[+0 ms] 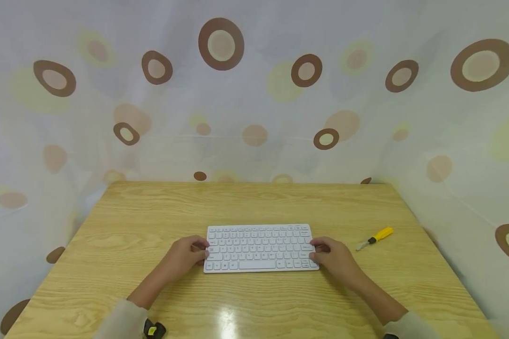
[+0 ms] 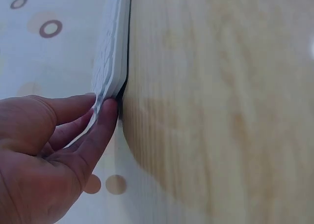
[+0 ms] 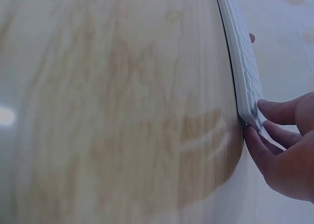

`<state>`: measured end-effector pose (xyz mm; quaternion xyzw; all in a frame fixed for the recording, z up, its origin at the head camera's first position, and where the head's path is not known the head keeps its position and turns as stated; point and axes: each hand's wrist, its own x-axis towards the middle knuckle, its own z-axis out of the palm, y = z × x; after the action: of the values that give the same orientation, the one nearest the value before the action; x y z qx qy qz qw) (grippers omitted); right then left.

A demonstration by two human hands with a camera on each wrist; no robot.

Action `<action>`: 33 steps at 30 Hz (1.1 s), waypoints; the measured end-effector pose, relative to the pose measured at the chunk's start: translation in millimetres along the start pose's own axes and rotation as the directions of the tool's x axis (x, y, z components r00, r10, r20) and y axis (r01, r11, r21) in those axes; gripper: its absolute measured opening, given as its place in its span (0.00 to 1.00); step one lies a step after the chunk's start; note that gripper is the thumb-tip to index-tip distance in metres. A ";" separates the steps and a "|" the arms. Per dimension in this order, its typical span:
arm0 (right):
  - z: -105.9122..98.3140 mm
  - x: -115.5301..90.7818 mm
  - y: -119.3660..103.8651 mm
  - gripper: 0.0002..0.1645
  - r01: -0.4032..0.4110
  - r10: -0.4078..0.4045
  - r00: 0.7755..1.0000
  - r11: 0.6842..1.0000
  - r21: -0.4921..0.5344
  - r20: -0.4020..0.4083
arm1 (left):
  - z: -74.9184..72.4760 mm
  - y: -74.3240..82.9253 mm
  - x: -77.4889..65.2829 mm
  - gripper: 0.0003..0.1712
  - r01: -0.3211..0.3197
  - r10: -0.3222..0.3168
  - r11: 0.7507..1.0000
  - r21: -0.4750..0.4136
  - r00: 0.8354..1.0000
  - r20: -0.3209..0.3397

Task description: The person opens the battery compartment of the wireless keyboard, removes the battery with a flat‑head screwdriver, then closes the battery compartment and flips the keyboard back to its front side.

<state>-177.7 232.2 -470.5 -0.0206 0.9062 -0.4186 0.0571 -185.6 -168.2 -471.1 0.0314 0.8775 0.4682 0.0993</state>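
A white keyboard (image 1: 258, 248) lies face up at the middle of the wooden table, its space bar side toward me. My left hand (image 1: 189, 254) grips its left short edge, the thumb on top and fingers at the side and under the rim, as the left wrist view shows on the keyboard (image 2: 109, 52). At the opposite end my right hand (image 1: 332, 256) pinches the right short edge the same way. In the right wrist view a thin dark gap runs beneath the keyboard (image 3: 239, 57); whether it is lifted I cannot tell.
To the right of my right hand lies a screwdriver (image 1: 375, 238) with a yellow and black handle, its tip pointing toward the lower left. The wooden table (image 1: 254, 202) ends at the back against a pale curtain (image 1: 254, 94) with brown and beige circles, which also hangs along both sides.
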 end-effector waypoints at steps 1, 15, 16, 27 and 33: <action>-0.9 -0.5 0.7 0.21 -0.004 0.004 1.000 1.000 0.007 0.003 | -1.6 -1.0 2.5 0.11 -0.008 0.008 1.000 -0.009 1.000 0.002; -3.0 -12.1 7.8 0.22 -0.037 0.034 0.998 0.998 0.052 0.048 | -10.9 -11.9 34.2 0.17 -0.041 0.044 0.994 -0.104 0.999 0.028; -3.0 -13.1 7.1 0.23 -0.036 0.033 0.998 0.997 0.063 0.052 | -10.8 -12.3 35.6 0.18 -0.042 0.045 0.993 -0.107 0.998 0.031; -0.8 -15.9 11.1 0.25 0.011 -0.014 0.999 0.998 0.069 0.038 | -9.7 -14.0 42.0 0.19 -0.023 0.034 0.984 -0.178 0.998 0.056; 0.4 -15.8 8.9 0.25 0.018 -0.020 0.999 0.999 0.049 0.037 | -11.3 -15.0 43.0 0.20 -0.025 0.038 0.982 -0.185 0.997 0.065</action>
<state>-162.0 239.1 -476.2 -0.0358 0.8942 -0.4406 0.0707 -229.5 -179.5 -483.7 0.0519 0.8260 0.5473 0.1243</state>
